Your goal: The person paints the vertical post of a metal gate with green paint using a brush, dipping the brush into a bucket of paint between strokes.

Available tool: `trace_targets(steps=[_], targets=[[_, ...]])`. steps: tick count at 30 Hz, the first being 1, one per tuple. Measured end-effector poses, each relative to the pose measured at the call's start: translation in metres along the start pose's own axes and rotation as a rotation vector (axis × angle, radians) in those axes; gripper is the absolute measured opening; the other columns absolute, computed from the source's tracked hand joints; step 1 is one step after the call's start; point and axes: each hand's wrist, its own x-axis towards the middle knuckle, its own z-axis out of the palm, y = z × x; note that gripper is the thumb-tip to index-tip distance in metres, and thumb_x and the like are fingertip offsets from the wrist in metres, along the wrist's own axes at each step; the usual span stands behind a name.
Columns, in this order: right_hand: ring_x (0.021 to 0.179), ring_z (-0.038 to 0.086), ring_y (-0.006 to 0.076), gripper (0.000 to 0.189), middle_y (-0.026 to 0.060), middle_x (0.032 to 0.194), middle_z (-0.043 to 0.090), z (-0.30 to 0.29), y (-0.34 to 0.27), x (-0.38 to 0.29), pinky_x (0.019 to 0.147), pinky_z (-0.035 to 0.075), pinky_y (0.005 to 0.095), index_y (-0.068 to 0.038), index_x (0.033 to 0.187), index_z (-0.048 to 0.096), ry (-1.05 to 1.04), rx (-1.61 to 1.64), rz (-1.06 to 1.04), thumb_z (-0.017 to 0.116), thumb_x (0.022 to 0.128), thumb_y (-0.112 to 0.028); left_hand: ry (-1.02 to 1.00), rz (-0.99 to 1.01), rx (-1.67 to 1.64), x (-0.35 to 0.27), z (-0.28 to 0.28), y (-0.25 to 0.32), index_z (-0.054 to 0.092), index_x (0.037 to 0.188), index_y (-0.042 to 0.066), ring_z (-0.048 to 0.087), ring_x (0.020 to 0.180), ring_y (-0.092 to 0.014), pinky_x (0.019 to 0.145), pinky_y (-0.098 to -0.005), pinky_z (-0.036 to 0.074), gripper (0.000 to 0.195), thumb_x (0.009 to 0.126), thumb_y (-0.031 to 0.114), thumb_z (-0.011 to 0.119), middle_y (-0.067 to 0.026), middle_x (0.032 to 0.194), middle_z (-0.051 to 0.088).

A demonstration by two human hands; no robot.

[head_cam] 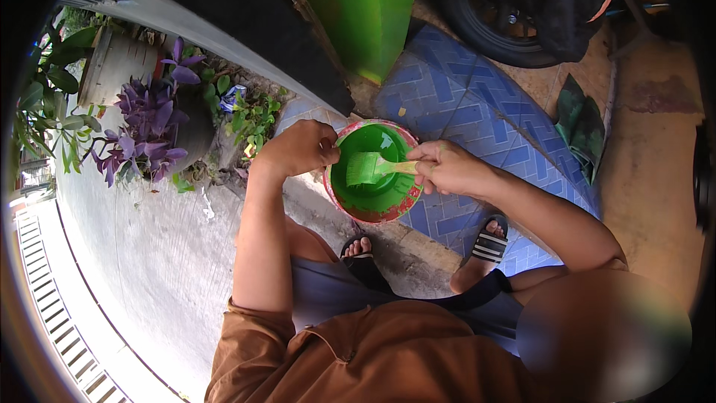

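A round bucket [330,186] with green paint [366,137] inside and red stains on its rim is in front of me. My right hand [447,168] grips the handle of a paintbrush [366,168] at the bucket's right side; its bristles, coated in green, are over the bucket's opening. At the upper left of the rim, my left hand [302,148] has its fingers curled at the edge. Whether they grip the rim or a handle is unclear. Green paint marks the right hand's fingers.
Beyond the bucket stands a bright green panel [363,11], beside a dark panel [224,17]. A motorcycle wheel [503,28] is at the upper right. Purple-leaved plants [145,129] grow at left. Blue patterned tiles [447,89] and a dark green leaf-like object [582,129] lie right.
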Motion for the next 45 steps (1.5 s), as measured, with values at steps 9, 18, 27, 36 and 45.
trace_targets(steps=[9, 18, 27, 36, 45], targets=[[0.064, 0.044, 0.0057, 0.027, -0.0009, 0.077, 0.051, -0.006, 0.015, -0.008, 0.051, 0.035, 0.0217, -0.006, 0.111, 0.060, 0.095, 0.085, 0.107, 0.043, 0.096, -0.020, -0.004, -0.029, -0.001, 0.000, -0.002, -0.001, 0.069, 0.092, -0.004, 0.069, 0.071, -0.027, 0.069, -0.0356, 0.053, 0.028, 0.076, 0.018, 0.063, -0.0179, 0.081, 0.070], [0.070, 0.054, 0.0133, 0.039, 0.0057, 0.078, 0.060, -0.005, 0.014, -0.015, 0.067, 0.046, 0.0308, -0.003, 0.103, 0.065, 0.095, -0.037, -0.046, 0.055, 0.096, -0.040, -0.021, -0.043, 0.050, 0.004, -0.004, -0.015, 0.068, 0.092, -0.004, 0.071, 0.071, -0.025, 0.070, -0.0340, 0.054, 0.024, 0.077, 0.014, 0.061, -0.0169, 0.080, 0.070], [0.069, 0.049, 0.0069, 0.022, 0.0021, 0.081, 0.056, 0.000, 0.024, -0.018, 0.058, 0.040, 0.0233, -0.009, 0.108, 0.050, -0.100, 0.053, -0.029, 0.056, 0.098, -0.028, -0.034, -0.091, 0.019, 0.005, -0.006, -0.017, 0.068, 0.092, -0.004, 0.070, 0.071, -0.027, 0.071, -0.0357, 0.054, 0.026, 0.079, 0.017, 0.063, -0.0188, 0.083, 0.070], [0.074, 0.057, 0.0153, 0.020, 0.0077, 0.081, 0.061, 0.004, 0.010, -0.035, 0.069, 0.046, 0.0323, -0.006, 0.105, 0.054, 0.132, -0.074, -0.313, 0.049, 0.101, -0.025, -0.055, -0.162, 0.058, 0.002, -0.008, -0.019, 0.066, 0.095, -0.004, 0.071, 0.073, -0.023, 0.069, -0.0343, 0.055, 0.027, 0.079, 0.018, 0.062, -0.0165, 0.084, 0.070], [0.069, 0.052, 0.0088, 0.024, 0.0033, 0.075, 0.057, -0.019, 0.009, -0.023, 0.063, 0.042, 0.0270, -0.009, 0.115, 0.057, 0.359, 0.056, -0.356, 0.047, 0.102, -0.026, -0.020, -0.171, 0.057, 0.001, -0.005, -0.025, 0.065, 0.089, -0.006, 0.070, 0.069, -0.026, 0.067, -0.0364, 0.054, 0.031, 0.079, 0.023, 0.062, -0.0194, 0.080, 0.068]])
